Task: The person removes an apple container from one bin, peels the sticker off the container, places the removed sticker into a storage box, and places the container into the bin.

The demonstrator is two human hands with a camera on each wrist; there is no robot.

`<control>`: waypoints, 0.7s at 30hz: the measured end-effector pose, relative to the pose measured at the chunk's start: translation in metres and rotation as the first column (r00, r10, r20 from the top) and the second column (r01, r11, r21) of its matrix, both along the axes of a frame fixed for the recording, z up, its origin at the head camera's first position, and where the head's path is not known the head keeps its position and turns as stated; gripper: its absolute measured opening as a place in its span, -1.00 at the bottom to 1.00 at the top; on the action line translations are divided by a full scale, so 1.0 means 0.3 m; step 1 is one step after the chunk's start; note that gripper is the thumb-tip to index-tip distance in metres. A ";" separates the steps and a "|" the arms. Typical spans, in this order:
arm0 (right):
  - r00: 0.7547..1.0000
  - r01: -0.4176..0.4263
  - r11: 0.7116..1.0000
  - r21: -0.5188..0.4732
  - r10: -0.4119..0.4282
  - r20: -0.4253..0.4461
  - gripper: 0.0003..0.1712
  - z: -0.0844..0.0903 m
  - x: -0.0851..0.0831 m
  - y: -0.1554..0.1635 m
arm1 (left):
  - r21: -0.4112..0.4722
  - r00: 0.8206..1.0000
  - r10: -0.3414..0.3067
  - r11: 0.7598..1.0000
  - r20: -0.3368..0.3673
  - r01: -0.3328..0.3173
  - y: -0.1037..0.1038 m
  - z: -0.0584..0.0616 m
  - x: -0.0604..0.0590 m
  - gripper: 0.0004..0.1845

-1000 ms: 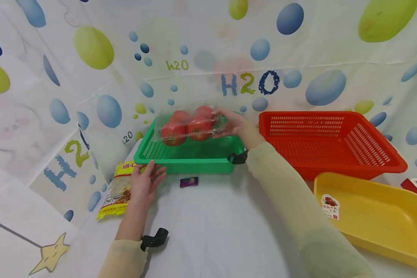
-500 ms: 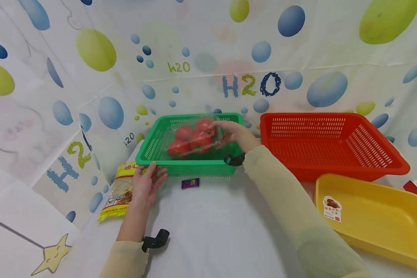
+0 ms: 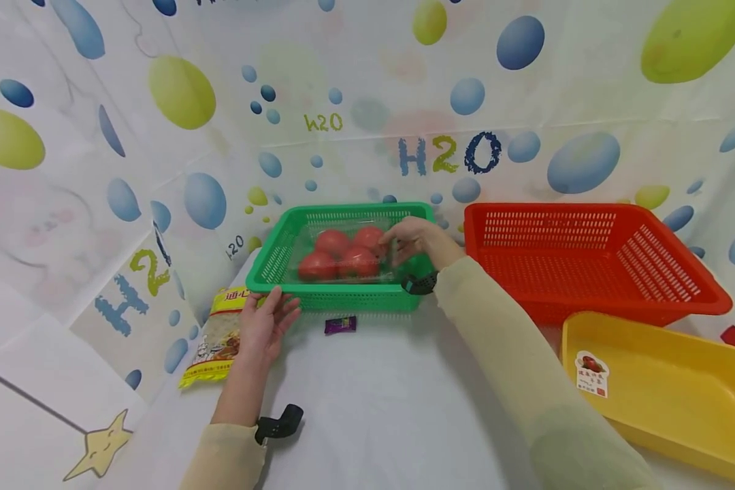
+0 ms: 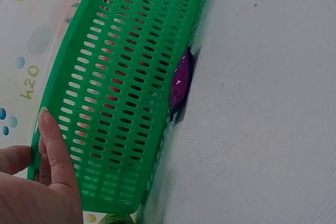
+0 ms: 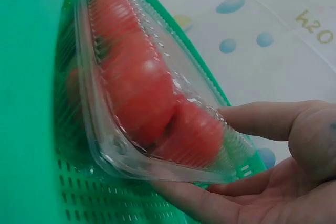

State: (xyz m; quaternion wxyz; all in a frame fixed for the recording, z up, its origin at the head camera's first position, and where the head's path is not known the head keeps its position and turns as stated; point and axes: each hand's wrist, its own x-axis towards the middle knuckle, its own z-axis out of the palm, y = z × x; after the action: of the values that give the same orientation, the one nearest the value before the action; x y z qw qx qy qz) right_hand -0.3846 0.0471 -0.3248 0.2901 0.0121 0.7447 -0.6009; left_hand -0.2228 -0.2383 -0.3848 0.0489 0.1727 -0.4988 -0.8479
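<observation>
The right hand (image 3: 418, 239) grips the right end of the clear tomato box (image 3: 343, 252), thumb above and fingers (image 5: 210, 203) underneath, inside the green basket (image 3: 269, 269). The box lies level, its long axis running left to right along the basket. It is a see-through clamshell holding red tomatoes, probably four. The right wrist view shows its ridged lid close up. The left hand (image 3: 268, 325), fingers relaxed, touches the basket's front-left wall. The left wrist view shows a purple wrapper (image 4: 179, 85) tucked against the basket's front on the counter (image 3: 380, 401).
</observation>
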 end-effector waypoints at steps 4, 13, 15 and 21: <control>0.999 -0.027 1.000 -0.002 0.027 0.022 -0.12 -0.004 0.001 -0.006 | -0.003 1.000 -0.003 1.000 0.001 0.003 0.000 0.000 0.000 -0.68; 0.988 -0.153 0.988 -0.023 0.154 0.032 -0.25 -0.007 0.010 -0.021 | 0.006 1.000 -0.006 1.000 0.013 0.006 0.000 0.000 -0.001 -0.61; 0.984 -0.173 0.985 -0.020 0.174 0.036 -0.37 -0.007 0.012 -0.024 | 0.017 1.000 -0.005 1.000 0.013 0.005 -0.002 0.000 -0.001 -0.61; 0.982 -0.181 0.983 -0.031 0.182 0.057 -0.53 -0.010 0.013 -0.025 | 0.034 1.000 -0.011 0.999 0.011 0.011 -0.005 -0.002 -0.001 -0.64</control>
State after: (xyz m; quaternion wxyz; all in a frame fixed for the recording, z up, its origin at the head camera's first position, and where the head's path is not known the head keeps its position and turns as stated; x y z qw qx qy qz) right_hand -0.3807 0.0397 -0.3277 0.3658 -0.0417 0.7260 -0.5808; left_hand -0.2231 -0.2398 -0.3853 0.0386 0.1756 -0.4857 -0.8555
